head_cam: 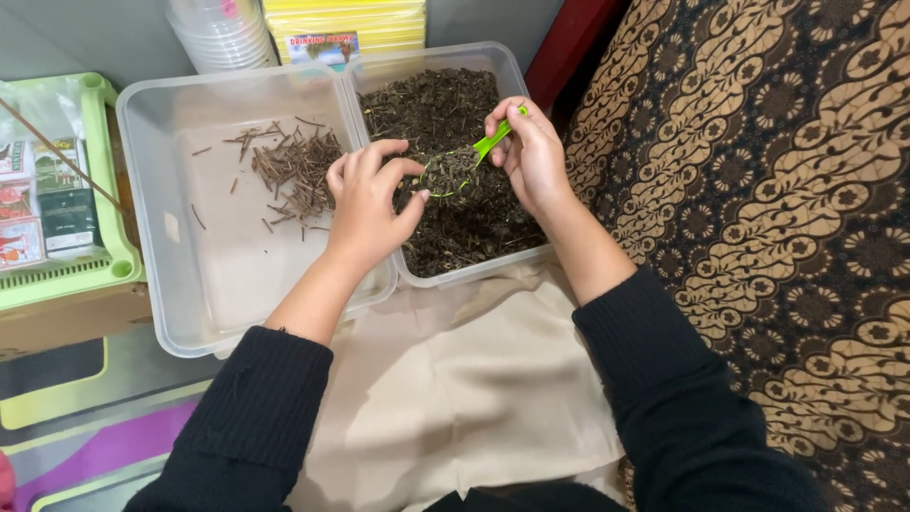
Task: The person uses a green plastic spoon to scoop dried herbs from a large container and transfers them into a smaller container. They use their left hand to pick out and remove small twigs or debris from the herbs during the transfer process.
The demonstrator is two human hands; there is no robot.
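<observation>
My right hand (533, 152) grips the handle of a small green scoop (464, 166) heaped with dark dried leaves, held over a clear plastic tub (517, 81) full of the same dark leaves (427, 104). My left hand (365, 204) hovers at the scoop's bowl, fingers curled and pinching at the leaves in it. A second clear tub (152, 104) stands to the left. It holds a small pile of brown stems (294, 171) near its right wall.
A green tray (95, 95) with small packets stands at the far left on a cardboard box. Stacked clear cups (223, 33) and a yellow packet (346, 24) lie behind the tubs. Beige cloth (455, 379) covers my lap. Patterned brown fabric (758, 190) fills the right side.
</observation>
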